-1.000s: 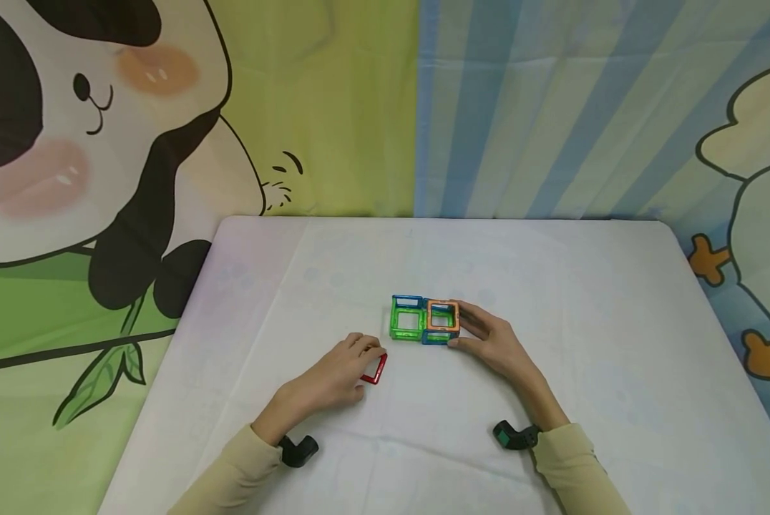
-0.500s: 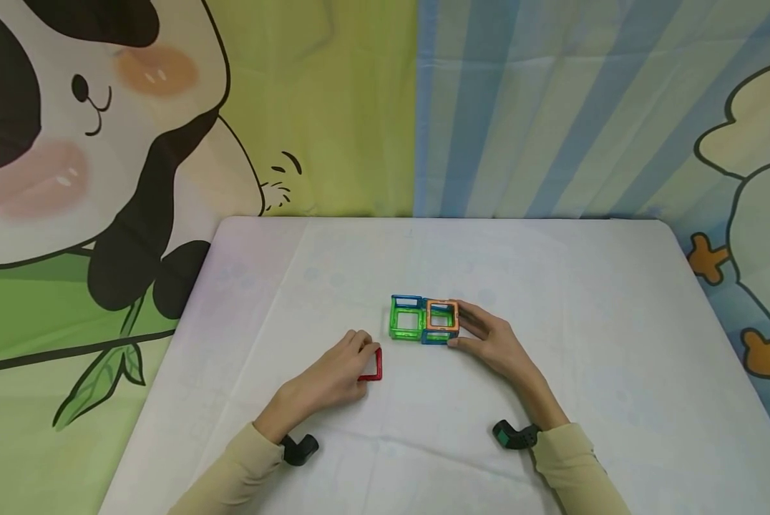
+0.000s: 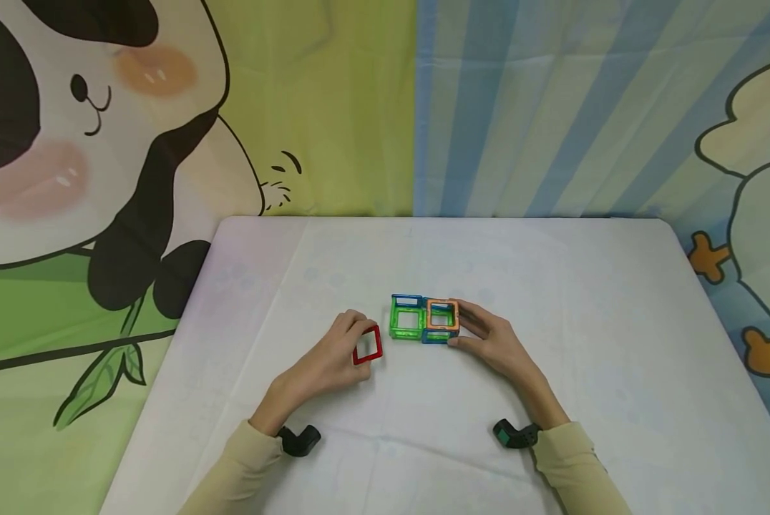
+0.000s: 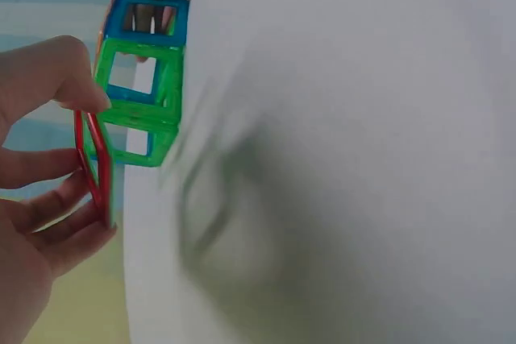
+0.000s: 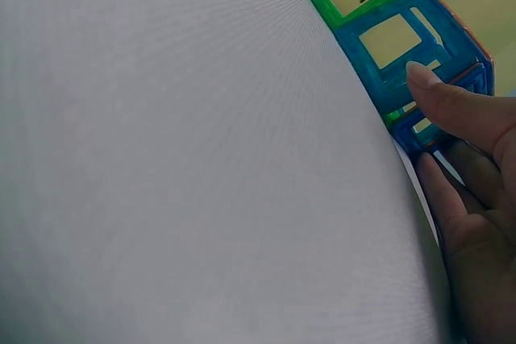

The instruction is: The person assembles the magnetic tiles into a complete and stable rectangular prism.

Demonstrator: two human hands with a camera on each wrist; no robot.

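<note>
My left hand (image 3: 333, 357) pinches a red square magnetic tile (image 3: 379, 343) between thumb and fingers, raised above the table; the left wrist view shows the tile (image 4: 102, 163) tilted nearly edge-on. Just beyond it stands a block of magnetic tiles (image 3: 423, 333), two open-framed cubes side by side. Green and blue tiles form the left part, and an orange tile (image 3: 443, 330) tops the right cube. Around that cube's right end my right hand (image 3: 493, 343) grips, its thumb on a blue tile (image 5: 395, 82) in the right wrist view. The red tile and the block look apart.
A white-covered table (image 3: 552, 272) lies under both hands. Behind it hangs a cartoon-printed cloth (image 3: 333, 107). Black wrist cameras (image 3: 300, 441) sit on both wrists.
My left hand has moved up and toward the block, lifting and turning the red tile so more of its frame shows. The right hand and the block have stayed put.
</note>
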